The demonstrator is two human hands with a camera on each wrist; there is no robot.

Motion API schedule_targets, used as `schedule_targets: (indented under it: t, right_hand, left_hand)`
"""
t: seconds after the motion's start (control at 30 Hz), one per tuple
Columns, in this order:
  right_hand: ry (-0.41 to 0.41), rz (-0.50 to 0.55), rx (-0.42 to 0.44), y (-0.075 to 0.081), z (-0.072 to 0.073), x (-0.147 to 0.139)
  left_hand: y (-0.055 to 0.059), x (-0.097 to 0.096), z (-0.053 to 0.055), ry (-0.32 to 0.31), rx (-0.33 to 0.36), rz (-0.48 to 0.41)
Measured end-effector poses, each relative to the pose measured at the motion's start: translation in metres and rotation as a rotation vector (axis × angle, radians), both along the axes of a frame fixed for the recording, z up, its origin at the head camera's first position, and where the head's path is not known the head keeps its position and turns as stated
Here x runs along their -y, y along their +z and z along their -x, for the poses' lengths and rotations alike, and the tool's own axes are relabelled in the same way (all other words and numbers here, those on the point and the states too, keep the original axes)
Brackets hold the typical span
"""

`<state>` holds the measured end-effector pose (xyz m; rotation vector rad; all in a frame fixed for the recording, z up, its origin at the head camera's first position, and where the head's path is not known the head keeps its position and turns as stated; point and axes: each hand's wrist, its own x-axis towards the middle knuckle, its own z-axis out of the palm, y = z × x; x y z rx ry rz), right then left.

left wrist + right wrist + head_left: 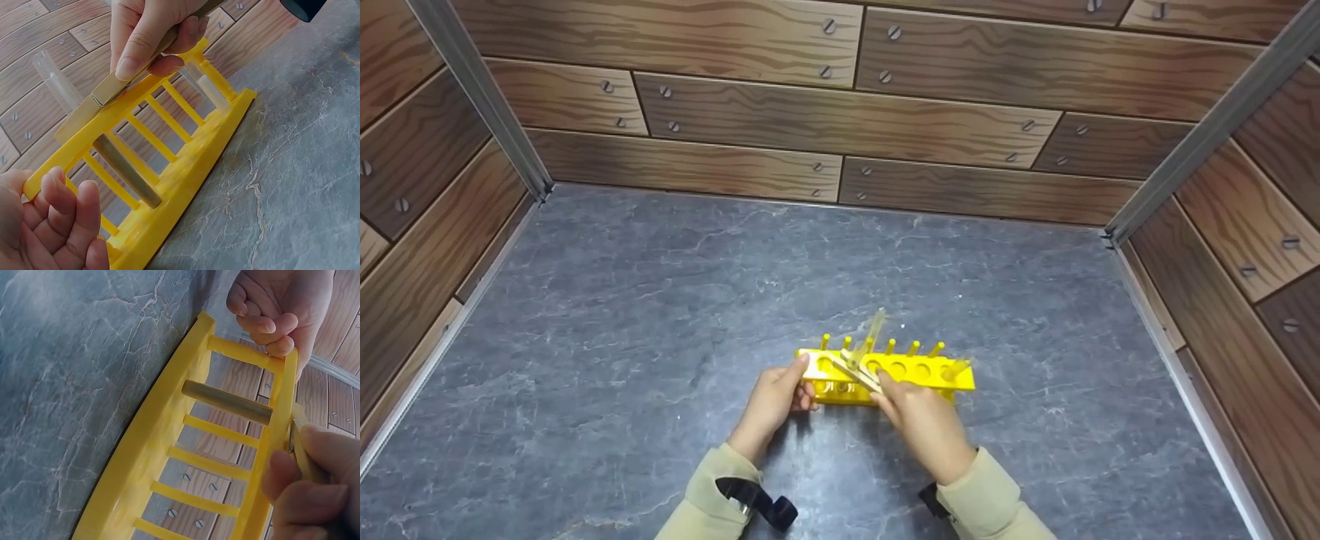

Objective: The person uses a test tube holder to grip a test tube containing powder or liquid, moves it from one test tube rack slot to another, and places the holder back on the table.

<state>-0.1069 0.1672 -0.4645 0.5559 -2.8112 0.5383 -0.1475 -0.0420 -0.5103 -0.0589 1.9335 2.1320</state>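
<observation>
Left hand (772, 391) gripping test-tube rack (910, 368), right hand (926, 420) pinching wooden clamp (77, 119) at one test tube (53, 77), release likely remaining; another tube (958, 369) already seated at rack's right edge.

Blue-grey marbled counter (660, 300) beneath right grip (926, 424). Plank-patterned back wall (750, 116) beyond it, similar side walls (424, 202) left and right; metal corner posts (484, 97).

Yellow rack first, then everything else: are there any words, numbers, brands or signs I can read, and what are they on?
None that I can read.
The yellow rack, wooden clamp and plank-patterned wall show no lettering.
Small pale marks below the rack's top are too blurred to tell.
</observation>
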Motion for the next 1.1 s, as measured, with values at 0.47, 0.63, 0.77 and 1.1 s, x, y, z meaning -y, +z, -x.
schedule_targets:
  t: [0.47, 0.63, 0.77, 1.1]
  right_hand:
    - [0.005, -0.006, 0.010, 0.003, 0.001, 0.002]
    - [0.007, 0.009, 0.004, 0.006, 0.001, 0.002]
    - [0.016, 0.020, -0.017, 0.009, 0.000, 0.002]
    - [0.024, 0.027, -0.039, 0.017, -0.001, 0.001]
  left_hand:
    - [0.000, 0.001, -0.001, -0.006, -0.001, 0.003]
    - [0.003, 0.002, -0.001, -0.017, 0.014, -0.005]
    - [0.018, 0.003, -0.006, -0.022, 0.009, -0.009]
    - [0.027, 0.001, -0.010, -0.020, -0.016, -0.023]
